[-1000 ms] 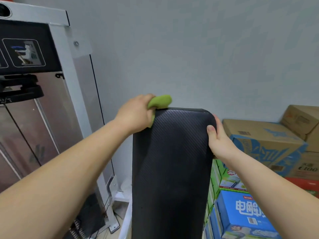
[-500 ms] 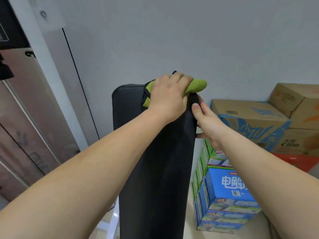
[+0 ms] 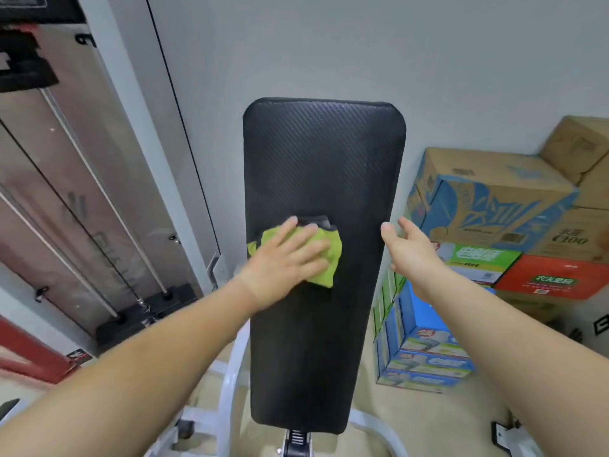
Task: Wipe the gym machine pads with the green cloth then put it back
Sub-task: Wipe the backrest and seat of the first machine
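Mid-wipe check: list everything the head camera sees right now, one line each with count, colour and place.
Backrest pad: one, black, upright at centre.
Green cloth: one, lime, flat on the pad's left middle.
Machine frame: white tubing, below the pad.
Weight stack tower: one, grey and white, left, behind a clear panel.
Cardboard boxes: several, brown, blue, green, red, stacked on the right against the wall.
Left hand: spread flat, pressing the cloth.
Right hand: open, at the pad's right edge; contact unclear.
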{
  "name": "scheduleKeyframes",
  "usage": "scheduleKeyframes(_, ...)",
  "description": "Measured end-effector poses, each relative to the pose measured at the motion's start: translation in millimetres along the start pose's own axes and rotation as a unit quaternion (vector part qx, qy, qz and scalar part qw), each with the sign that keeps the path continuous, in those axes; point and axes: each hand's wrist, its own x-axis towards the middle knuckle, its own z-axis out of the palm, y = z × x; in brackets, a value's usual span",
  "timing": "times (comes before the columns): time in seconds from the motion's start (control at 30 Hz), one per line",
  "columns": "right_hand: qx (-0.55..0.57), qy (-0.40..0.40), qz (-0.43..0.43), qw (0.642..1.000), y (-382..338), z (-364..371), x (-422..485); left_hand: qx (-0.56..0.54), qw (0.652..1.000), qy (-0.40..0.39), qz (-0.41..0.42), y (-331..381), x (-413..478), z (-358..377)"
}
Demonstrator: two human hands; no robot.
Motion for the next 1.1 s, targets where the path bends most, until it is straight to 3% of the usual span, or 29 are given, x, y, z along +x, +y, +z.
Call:
scheduleKeyframes(0.07, -0.012, -0.011, 0.007, 1.0, -2, 7, 0, 0.011, 0.984, 0.097, -0.146, -55, 18, -25)
scheduleKeyframes(0.13, -0.009, -0.031, 0.002, 0.999, -2, 17, -1, -0.036, 0.953, 0.124, -0.276, -82, 35, -46)
scheduleKeyframes(0.27, 0.01, -0.011, -0.035, 0.999, 13, 36, 6, -0.11, 0.909, 0.163, -0.367, -42, 39, -28)
scheduleKeyframes(0.43, -0.004, 0.001, -0.023, 1.0, 22, 42, 10, -0.095, 0.933, 0.149, -0.312, 33, -11, 37)
scheduleKeyframes(0.53, -0.007, -0.011, -0.015, 1.0, 22, 39, 11, -0.058, 0.986, 0.069, -0.143, 51, -51, 52)
scheduleKeyframes(0.6, -0.007, -0.016, -0.005, 1.0, 22, 39, 9, -0.026, 1.0, 0.011, 0.0, 23, -56, 42)
scheduleKeyframes(0.63, -0.006, -0.014, -0.005, 1.0, 21, 39, 9, -0.006, 1.0, 0.012, 0.023, 1, -48, 29)
scheduleKeyframes(0.67, -0.006, -0.011, -0.01, 1.0, 20, 39, 9, 0.011, 0.999, 0.038, 0.005, -21, -33, 15)
scheduleKeyframes(0.73, -0.01, -0.008, -0.022, 1.0, 20, 40, 10, 0.016, 0.987, 0.109, -0.119, -58, 1, -13)
scheduleKeyframes(0.83, -0.02, -0.014, -0.025, 0.999, 23, 39, 14, -0.053, 0.93, 0.13, -0.339, -67, 45, -41)
scheduleKeyframes(0.9, -0.027, -0.017, -0.023, 0.999, 23, 38, 15, -0.096, 0.896, 0.125, -0.416, -45, 59, -40)
scheduleKeyframes(0.97, -0.031, -0.019, -0.024, 0.999, 23, 37, 14, -0.108, 0.901, 0.121, -0.403, -11, 52, -23)
scheduleKeyframes(1.1, -0.016, -0.025, -0.032, 0.999, 17, 37, 8, -0.093, 0.951, 0.111, -0.271, 36, -2, 30)
